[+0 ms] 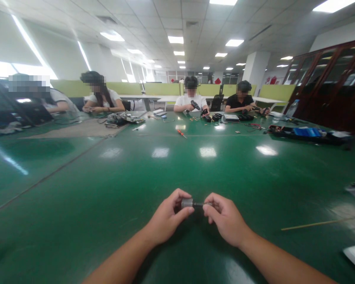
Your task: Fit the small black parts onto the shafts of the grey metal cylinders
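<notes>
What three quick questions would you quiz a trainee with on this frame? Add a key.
1. Multiple choice: which hand grips the wide grey cylinder? A) left; B) right; C) neither.
2. True or false: the orange screwdriver lies on the green table, untouched by anyone.
3. Fill in: the thin yellowish stick lies nearer the person's ____ hand.

Key: 1. A, the left hand. 2. True. 3. Right: the right hand is closer to it.

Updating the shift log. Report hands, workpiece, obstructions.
Left hand gripping grey cylinder. Right hand pinching dark rod in line with it. Orange screwdriver farther out on green table, not in the way.
</notes>
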The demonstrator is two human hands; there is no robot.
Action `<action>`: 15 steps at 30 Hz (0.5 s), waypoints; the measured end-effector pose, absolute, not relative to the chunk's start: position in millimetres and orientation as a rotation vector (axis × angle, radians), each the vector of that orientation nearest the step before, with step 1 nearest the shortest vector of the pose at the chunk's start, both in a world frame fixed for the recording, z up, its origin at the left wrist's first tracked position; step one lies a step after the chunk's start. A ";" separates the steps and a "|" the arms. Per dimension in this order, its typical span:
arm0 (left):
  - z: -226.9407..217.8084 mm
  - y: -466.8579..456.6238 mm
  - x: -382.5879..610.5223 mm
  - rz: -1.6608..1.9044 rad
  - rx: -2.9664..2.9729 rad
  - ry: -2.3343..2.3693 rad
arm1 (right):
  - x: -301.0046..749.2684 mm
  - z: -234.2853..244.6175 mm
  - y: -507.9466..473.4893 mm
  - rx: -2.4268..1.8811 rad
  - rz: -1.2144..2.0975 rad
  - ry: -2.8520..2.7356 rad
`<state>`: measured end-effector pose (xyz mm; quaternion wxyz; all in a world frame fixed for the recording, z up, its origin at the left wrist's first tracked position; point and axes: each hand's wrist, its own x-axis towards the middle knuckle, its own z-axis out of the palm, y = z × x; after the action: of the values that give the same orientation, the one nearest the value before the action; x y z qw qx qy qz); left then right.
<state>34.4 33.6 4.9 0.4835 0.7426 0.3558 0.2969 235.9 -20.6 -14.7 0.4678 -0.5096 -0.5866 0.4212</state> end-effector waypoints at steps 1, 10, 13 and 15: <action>4.8 33.6 34.4 0.726 1.805 0.863 | 235.8 -14.7 -20.6 -1.251 1.031 -1.437; 5.3 33.7 34.6 0.742 1.779 0.886 | 235.7 -14.4 -19.9 -1.250 1.027 -1.400; 3.8 34.1 34.7 0.755 1.757 0.870 | 236.3 -14.4 -19.6 -1.246 1.038 -1.391; 2.9 34.4 34.6 0.751 1.752 0.867 | 237.1 -14.1 -19.4 -1.245 1.038 -1.393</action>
<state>34.6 34.4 2.9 0.5000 0.7246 0.3585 0.3107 237.1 -19.4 -14.1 0.4810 -0.5107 -0.5714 0.4258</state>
